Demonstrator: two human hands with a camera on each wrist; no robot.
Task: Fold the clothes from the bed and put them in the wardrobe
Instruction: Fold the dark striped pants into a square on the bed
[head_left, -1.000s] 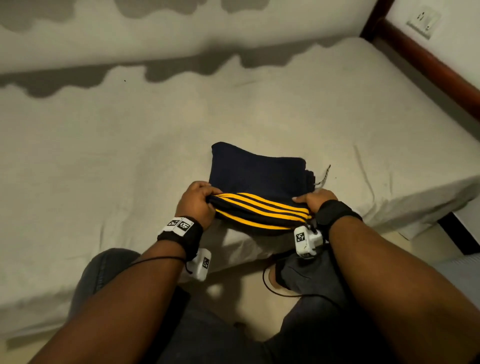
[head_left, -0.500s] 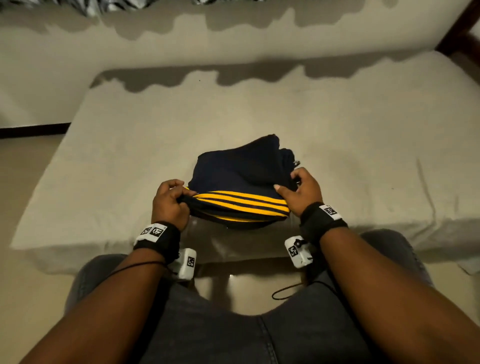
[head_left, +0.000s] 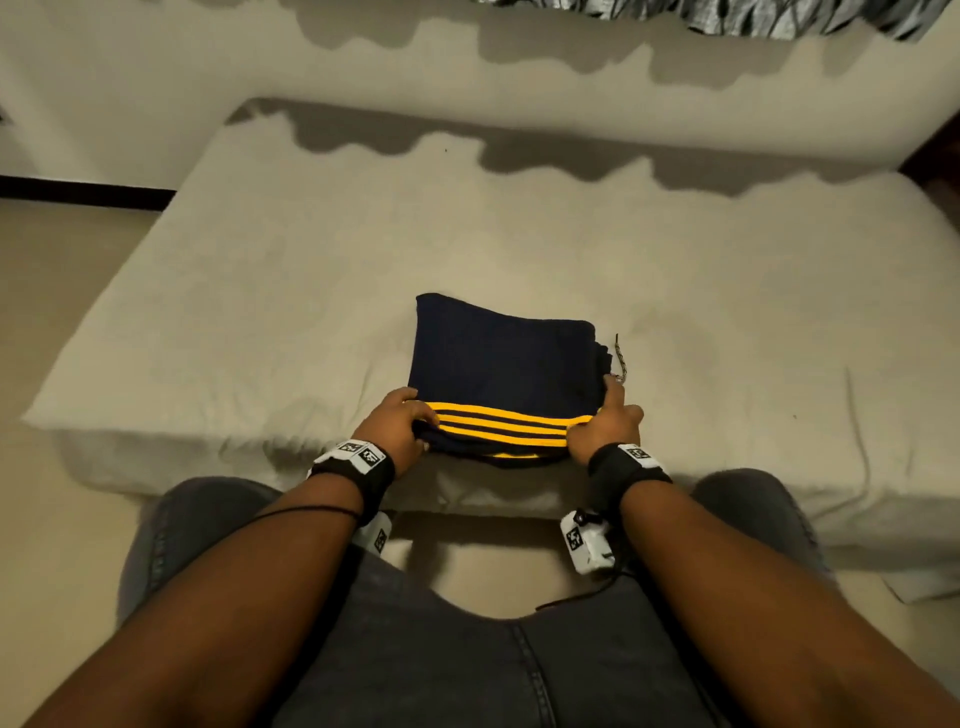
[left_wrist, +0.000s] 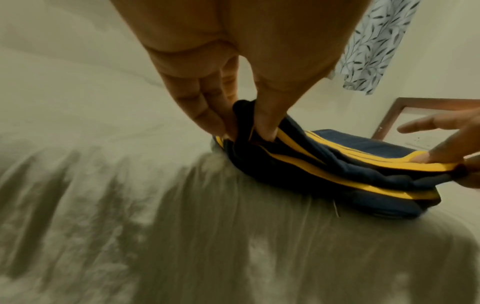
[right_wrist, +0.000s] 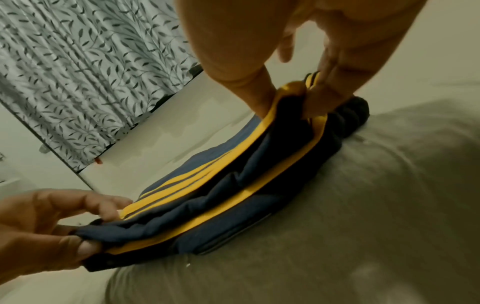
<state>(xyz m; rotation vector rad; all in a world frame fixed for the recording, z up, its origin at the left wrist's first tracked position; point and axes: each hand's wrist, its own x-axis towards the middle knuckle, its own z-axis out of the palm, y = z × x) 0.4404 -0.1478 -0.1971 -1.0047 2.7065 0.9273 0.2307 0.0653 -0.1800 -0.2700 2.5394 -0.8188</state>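
A folded navy garment with yellow stripes (head_left: 498, 374) lies near the front edge of the bed (head_left: 260, 322). My left hand (head_left: 402, 423) pinches its near left corner, thumb on top and fingers underneath, as the left wrist view shows the garment (left_wrist: 337, 164) gripped by the left hand (left_wrist: 233, 123). My right hand (head_left: 602, 423) grips the near right corner, index finger stretched along the side. In the right wrist view the right hand (right_wrist: 293, 96) pinches the striped edge of the garment (right_wrist: 233, 185). A drawstring (head_left: 620, 358) sticks out at the right.
The pale sheet spreads around the garment. A leaf-patterned curtain (head_left: 779, 15) hangs behind the bed; a dark wooden frame (head_left: 935, 150) shows at the right. My knees in dark jeans (head_left: 467, 649) are against the bed's front edge. Floor (head_left: 62, 270) lies left.
The raised near layers of the garment have come down and it now lies flatter on the bed. Both hands stay on its near corners. The head view has shifted.
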